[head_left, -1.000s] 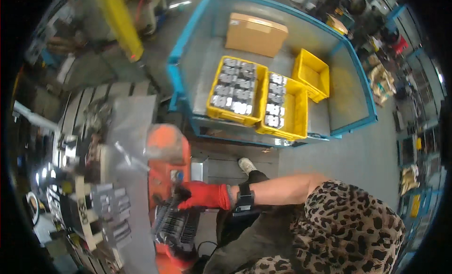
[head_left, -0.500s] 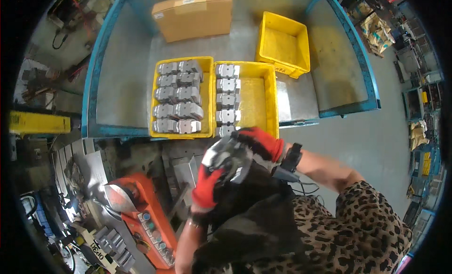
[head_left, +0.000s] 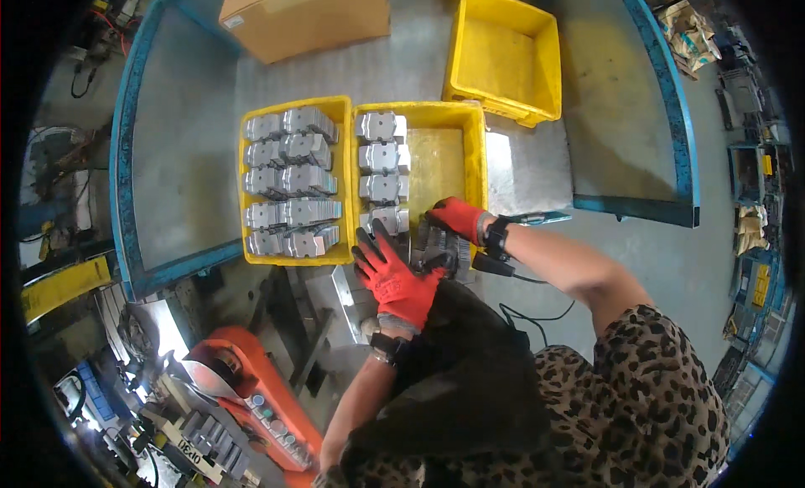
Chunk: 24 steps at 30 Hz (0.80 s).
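Observation:
A stack of thin metal plates [head_left: 444,251] is at the near end of the half-filled yellow bin [head_left: 480,144]. My right hand [head_left: 457,217], in a red and black glove, is closed on the stack's far right side. My left hand [head_left: 394,282], gloved alike, has its fingers spread over the bin's near edge, with the thumb against the stack. Rows of notched metal plates [head_left: 383,157] line that bin's left side. A second yellow bin [head_left: 345,178] beside it holds two columns of stacked plates [head_left: 306,179].
The bins stand in a blue-framed metal bay [head_left: 681,127]. Behind them are a cardboard box [head_left: 310,23] and another yellow bin [head_left: 506,60], nothing inside it. An orange machine panel [head_left: 260,396] with buttons is at my lower left. A cable [head_left: 537,324] hangs near my right forearm.
Both hands were together in front of my body around the metal plates. The plates are now at the bin's near end; my left hand has opened. The view has shifted.

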Motion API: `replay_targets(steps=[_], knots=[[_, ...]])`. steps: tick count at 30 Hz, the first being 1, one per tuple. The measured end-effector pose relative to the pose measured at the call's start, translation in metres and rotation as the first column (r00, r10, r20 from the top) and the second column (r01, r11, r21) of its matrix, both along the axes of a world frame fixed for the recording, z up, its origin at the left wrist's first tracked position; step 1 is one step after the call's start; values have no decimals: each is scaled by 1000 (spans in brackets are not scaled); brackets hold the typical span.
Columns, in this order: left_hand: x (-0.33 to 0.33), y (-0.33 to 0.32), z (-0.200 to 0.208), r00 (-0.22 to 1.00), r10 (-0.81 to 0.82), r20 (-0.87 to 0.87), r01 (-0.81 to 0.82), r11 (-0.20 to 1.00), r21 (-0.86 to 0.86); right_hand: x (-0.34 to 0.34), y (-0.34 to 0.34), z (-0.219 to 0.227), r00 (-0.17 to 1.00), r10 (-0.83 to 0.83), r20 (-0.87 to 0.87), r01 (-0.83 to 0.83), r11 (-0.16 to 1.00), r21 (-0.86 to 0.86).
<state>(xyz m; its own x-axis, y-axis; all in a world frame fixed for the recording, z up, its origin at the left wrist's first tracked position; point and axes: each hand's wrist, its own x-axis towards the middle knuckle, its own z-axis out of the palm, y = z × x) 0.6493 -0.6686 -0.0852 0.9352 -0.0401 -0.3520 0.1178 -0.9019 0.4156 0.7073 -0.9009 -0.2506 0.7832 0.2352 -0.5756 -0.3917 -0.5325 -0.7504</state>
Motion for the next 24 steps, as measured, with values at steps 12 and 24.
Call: replay_targets(steps=[12,24], knots=[[10,-3,-50,986,-57,-154,80,985,150,9,40,-74,980,82,-183,-132,951,-279],[14,-1,-60,994,-50,-98,69,977,203,43,33,-43,907,401,-128,-421,859,-292]])
